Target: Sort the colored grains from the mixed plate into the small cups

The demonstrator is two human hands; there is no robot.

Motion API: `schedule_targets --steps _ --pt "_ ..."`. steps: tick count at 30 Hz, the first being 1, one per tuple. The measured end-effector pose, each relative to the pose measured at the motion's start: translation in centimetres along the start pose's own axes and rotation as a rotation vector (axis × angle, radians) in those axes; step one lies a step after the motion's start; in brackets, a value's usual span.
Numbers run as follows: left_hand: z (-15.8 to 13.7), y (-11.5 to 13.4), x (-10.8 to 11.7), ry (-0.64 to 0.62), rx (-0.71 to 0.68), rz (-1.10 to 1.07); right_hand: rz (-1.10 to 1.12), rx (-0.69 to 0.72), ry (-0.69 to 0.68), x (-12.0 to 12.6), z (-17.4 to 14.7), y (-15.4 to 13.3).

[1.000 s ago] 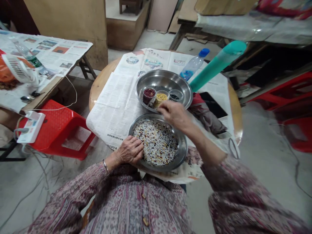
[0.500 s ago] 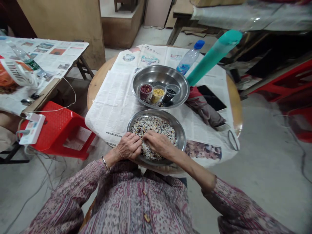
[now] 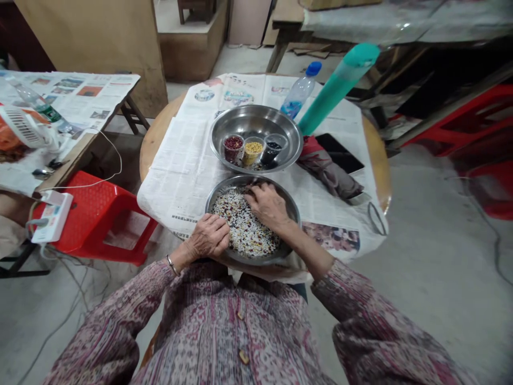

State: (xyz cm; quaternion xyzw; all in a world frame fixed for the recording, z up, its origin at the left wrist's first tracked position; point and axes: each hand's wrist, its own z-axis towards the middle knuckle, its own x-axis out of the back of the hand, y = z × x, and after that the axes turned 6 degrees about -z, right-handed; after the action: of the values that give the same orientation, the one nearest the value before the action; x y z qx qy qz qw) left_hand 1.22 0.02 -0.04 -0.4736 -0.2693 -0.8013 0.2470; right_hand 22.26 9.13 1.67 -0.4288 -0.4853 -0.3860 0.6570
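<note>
A metal basin (image 3: pixel 292 211) at the table's near edge holds mixed grains (image 3: pixel 253 240), white with black, yellow and dark red ones among them. My left hand (image 3: pixel 210 234) is closed at the basin's left front rim, fingers pressed together over the edge. Toward the far side of the same basin, my right hand (image 3: pixel 269 206) reaches into the grains with bent, parted fingers; the fingertips are partly hidden. Behind stands a second metal basin (image 3: pixel 276 122). Inside it are three clear cups, of dark red grains (image 3: pixel 233 147), yellow grains (image 3: pixel 253 151) and black grains (image 3: pixel 273 149).
Newspaper (image 3: pixel 168 176) covers the round table. A blue-capped bottle (image 3: pixel 300 92), a green tube-shaped object (image 3: pixel 339 88), a folded umbrella (image 3: pixel 331 174) and a dark flat object (image 3: pixel 340 152) lie right of the basins. A red stool (image 3: pixel 96 214) carries a power strip (image 3: pixel 53 216) at left.
My right hand has moved away from my left hand, toward the far side of the near basin, and its fingers have parted. My left hand stays at the rim. The view has shifted slightly.
</note>
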Motion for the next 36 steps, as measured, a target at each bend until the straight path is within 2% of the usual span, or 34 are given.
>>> schedule_targets --steps 5,7,9,11,15,18,21,24,28,32,34,36 --pt "0.0 -0.1 0.3 -0.009 0.043 -0.046 0.141 0.252 -0.205 1.1 -1.6 -2.8" --pt "0.0 0.0 0.4 -0.032 0.060 -0.062 0.190 0.358 -0.281 2.1 -3.0 -2.8" --pt "0.0 0.0 0.5 -0.051 0.079 -0.086 0.233 0.416 -0.301 3.0 -4.4 -2.0" --pt "0.0 0.1 0.8 -0.050 0.104 -0.122 0.253 0.379 -0.242 3.6 -5.5 -0.6" --pt "0.6 0.0 1.8 -0.037 0.101 -0.169 0.158 0.180 -0.064 3.4 -6.4 2.6" --pt "2.1 -0.2 2.3 -0.066 0.211 -0.085 0.013 0.080 -0.063 2.7 -6.3 3.6" --pt "4.3 -0.2 1.7 -0.161 0.403 0.026 -0.038 0.019 -0.130 1.8 -5.9 2.9" --pt "6.3 0.5 0.3 -0.285 0.515 0.049 0.059 0.023 -0.123 0.8 -5.4 1.4" --pt "7.9 1.5 -0.9 -0.292 0.493 -0.148 0.234 -0.005 -0.114 -0.1 -4.6 -0.1" --pt "8.1 1.7 -0.2 -0.325 0.535 -0.312 0.389 -0.064 -0.143 0.5 -4.5 -0.5" --pt "7.4 1.7 0.6 -0.334 0.515 -0.361 0.453 -0.028 -0.162 1.3 -5.2 -0.6" --pt "6.3 1.8 1.6 -0.338 0.425 -0.394 0.485 0.059 -0.177 2.0 -6.5 -0.7"
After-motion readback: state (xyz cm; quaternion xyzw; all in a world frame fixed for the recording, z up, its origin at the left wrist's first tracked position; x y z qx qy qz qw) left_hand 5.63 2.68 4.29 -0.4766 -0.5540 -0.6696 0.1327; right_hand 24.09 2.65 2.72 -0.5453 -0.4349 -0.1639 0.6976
